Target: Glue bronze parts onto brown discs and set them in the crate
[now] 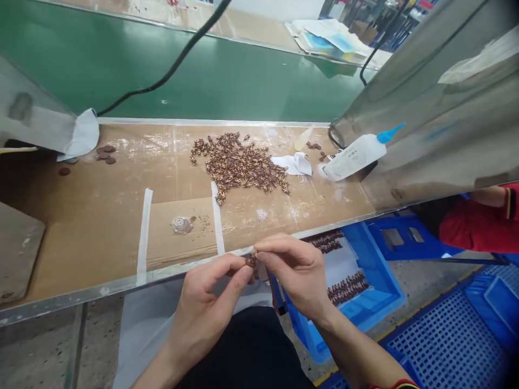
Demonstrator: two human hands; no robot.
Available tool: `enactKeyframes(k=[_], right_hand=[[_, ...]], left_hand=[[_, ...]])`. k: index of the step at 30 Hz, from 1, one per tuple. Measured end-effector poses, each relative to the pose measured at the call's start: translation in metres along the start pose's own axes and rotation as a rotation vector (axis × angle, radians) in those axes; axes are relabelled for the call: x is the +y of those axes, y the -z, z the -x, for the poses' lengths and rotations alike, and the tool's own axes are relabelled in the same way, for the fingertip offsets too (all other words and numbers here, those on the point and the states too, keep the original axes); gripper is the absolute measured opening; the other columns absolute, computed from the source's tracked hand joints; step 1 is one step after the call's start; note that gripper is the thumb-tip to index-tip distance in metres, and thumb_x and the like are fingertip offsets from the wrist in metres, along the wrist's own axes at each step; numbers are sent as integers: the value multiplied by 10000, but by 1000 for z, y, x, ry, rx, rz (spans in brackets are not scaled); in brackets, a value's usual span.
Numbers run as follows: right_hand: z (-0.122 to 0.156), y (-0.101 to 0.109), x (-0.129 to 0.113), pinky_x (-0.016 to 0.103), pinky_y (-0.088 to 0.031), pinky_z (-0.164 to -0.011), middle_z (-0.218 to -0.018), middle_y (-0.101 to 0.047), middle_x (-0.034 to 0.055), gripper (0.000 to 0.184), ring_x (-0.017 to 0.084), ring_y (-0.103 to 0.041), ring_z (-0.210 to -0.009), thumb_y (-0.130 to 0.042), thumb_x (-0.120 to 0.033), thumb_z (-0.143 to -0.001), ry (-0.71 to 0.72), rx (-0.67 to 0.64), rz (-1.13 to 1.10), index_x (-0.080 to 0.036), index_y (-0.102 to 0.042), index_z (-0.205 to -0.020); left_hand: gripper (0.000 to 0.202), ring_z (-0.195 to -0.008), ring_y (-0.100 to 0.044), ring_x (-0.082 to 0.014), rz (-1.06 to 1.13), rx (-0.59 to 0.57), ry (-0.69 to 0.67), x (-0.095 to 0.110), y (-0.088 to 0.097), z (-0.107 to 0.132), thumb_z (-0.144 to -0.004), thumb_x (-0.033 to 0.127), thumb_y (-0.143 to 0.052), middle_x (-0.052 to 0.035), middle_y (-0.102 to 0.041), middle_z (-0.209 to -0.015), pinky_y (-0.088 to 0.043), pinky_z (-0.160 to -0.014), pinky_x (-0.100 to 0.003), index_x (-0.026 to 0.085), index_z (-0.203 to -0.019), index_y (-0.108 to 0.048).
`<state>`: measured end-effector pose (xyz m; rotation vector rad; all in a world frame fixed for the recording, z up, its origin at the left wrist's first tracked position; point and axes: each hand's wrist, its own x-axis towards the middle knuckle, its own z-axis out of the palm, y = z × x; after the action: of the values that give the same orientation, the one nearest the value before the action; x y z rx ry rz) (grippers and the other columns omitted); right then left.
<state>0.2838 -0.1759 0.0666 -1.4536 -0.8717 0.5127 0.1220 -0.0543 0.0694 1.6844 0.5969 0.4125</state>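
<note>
Just over the bench's front edge, my left hand [211, 294] pinches a small dark-brown figure-like piece [251, 262] between thumb and forefinger. My right hand [298, 273] meets it from the other side, its thumb and forefinger closed on the upper end of the same piece. Fingers cover much of it, so its exact kind does not show. Beyond my hands a heap of similar brown-and-gold pieces [239, 165] is spread on the cardboard-covered bench [113, 216]. To the left of my fingers, a clear blob [182, 225] sits on a taped cardboard patch [170, 254].
A white bottle with a blue nozzle [354, 156] leans at right, near a small yellowish bottle [303, 139] and white paper [294, 163]. Brown discs [106, 154] lie at left. Below right, a blue crate [383, 281] contains rows of pieces. Another person's red sleeve [474, 224] shows at right.
</note>
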Motion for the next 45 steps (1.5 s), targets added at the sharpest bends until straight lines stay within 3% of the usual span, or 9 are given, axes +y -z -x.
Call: enactKeyframes(k=[15, 28, 38, 43, 45], right_hand=[[10, 10, 10, 300, -689, -837, -1032, -884, -12, 250, 167, -841, -906, -837, -99, -1016, 54, 165, -68, -310, -904, -1131], [10, 12, 15, 322, -694, -880, -1068, -872, -15, 258, 168, -827, -931, -837, -117, -1034, 41, 199, -71, -329, -894, -1170], [10, 14, 17, 340, -700, -894, -1073, -875, -8, 234, 181, -834, -944, -827, -132, -1044, 33, 206, -61, -324, -894, -1161], [9, 11, 14, 341, -702, -891, -1062, -874, -6, 192, 186, -835, -942, -847, -175, -1037, -7, 235, -86, -324, -898, -1146], [11, 23, 17, 344, -708, -869, -1036, -871, -3, 138, 192, -835, -924, -854, -214, -1036, -31, 264, -74, -316, -898, -1117]], left_hand=[[199, -779, -786, -181, -92, 59, -31, 6, -26, -11, -1070, 306, -769, 21, -830, -838, -590, -747, -242, 292, -890, -854], [139, -807, -802, -132, -229, 30, -140, 8, -26, -18, -1091, 264, -735, 52, -852, -929, -599, -821, -212, 294, -1011, -845], [181, -830, -809, -138, -215, 33, -138, 11, -27, -20, -1103, 264, -701, 44, -855, -949, -608, -832, -218, 279, -955, -804], [157, -855, -829, -167, -235, 28, -119, 4, -27, -19, -1095, 342, -719, 32, -869, -975, -629, -819, -235, 292, -1003, -836], [164, -852, -838, -186, -284, 41, -108, -4, -24, -18, -1067, 417, -755, 33, -871, -962, -639, -782, -238, 301, -999, -848]])
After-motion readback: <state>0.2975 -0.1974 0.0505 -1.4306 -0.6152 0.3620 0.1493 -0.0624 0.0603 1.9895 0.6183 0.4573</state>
